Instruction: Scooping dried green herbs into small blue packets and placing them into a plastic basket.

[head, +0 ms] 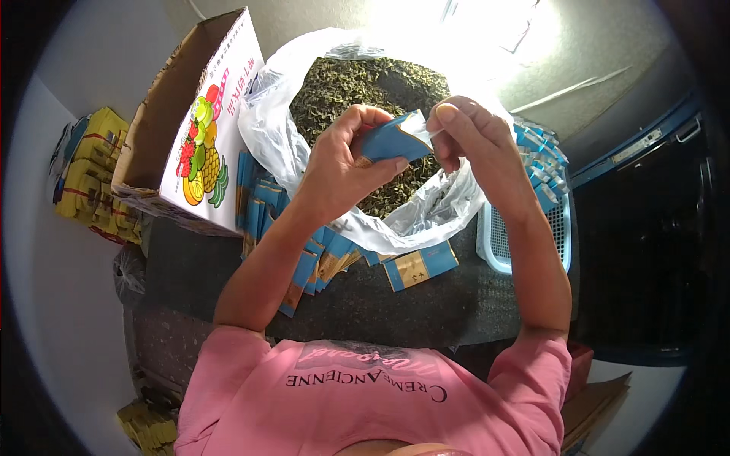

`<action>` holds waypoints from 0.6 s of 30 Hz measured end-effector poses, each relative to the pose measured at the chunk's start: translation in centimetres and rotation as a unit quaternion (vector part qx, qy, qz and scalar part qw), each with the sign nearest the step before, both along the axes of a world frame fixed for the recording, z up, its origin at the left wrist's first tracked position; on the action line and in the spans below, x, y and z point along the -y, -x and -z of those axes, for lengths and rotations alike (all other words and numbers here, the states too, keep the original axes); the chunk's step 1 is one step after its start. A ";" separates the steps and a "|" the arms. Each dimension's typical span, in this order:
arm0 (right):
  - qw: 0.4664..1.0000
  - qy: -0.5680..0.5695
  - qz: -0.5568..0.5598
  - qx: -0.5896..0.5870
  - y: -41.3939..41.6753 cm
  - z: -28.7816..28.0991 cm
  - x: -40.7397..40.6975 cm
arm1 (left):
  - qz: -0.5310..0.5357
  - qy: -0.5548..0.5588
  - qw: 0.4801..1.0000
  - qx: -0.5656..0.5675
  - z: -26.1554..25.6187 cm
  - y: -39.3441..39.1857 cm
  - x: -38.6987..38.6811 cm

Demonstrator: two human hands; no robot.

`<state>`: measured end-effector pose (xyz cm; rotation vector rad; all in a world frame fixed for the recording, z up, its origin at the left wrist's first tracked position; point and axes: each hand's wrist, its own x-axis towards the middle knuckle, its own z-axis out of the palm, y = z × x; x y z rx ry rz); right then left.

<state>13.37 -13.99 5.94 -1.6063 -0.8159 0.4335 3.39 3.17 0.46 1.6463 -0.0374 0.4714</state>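
Observation:
Above a large white plastic bag point(268, 114) of dried leaves point(336, 85), my left hand point(348, 159) grips a blue and gold packet point(393, 139) between thumb and fingers. The packet's right end is open, with a whitish inner liner or bag point(418, 126) showing there. My right hand point(473, 134) pinches the edge of this whitish material with thumb and fingertips. Several flat blue and gold packets point(336, 253) lie in a pile in front of and to the left of the bag. One more packet point(422, 266) lies at the bag's near edge.
A cardboard box point(211, 131) with printed fruit stands at the left. On the right a pale plastic basket point(499, 256) holds several blue packets point(542, 162). Bundles of yellow packets point(94, 176) sit at the far left. The dark tabletop point(370, 313) runs between my arms.

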 end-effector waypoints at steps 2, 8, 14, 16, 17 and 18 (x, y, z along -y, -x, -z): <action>1.000 0.002 0.001 -0.007 0.0 -0.1 0.1 | -0.001 0.007 1.000 0.012 0.5 0.0 -0.2; 0.999 -0.027 0.030 -0.010 -0.3 -0.9 0.9 | -0.015 -0.001 0.999 0.029 0.9 0.0 -0.5; 0.990 -0.011 0.130 0.056 -1.3 -1.5 2.6 | -0.025 0.006 0.999 0.028 1.0 0.1 -1.3; 0.977 0.076 0.154 0.126 -2.2 -1.3 3.2 | -0.033 -0.001 0.999 0.023 0.8 0.3 -1.5; 0.977 0.079 0.154 0.122 -2.4 -0.9 3.0 | -0.032 0.002 0.999 0.019 0.7 0.4 -1.6; 0.953 0.170 0.169 0.186 -2.6 -0.5 2.5 | -0.042 -0.010 0.999 0.026 0.7 0.4 -1.8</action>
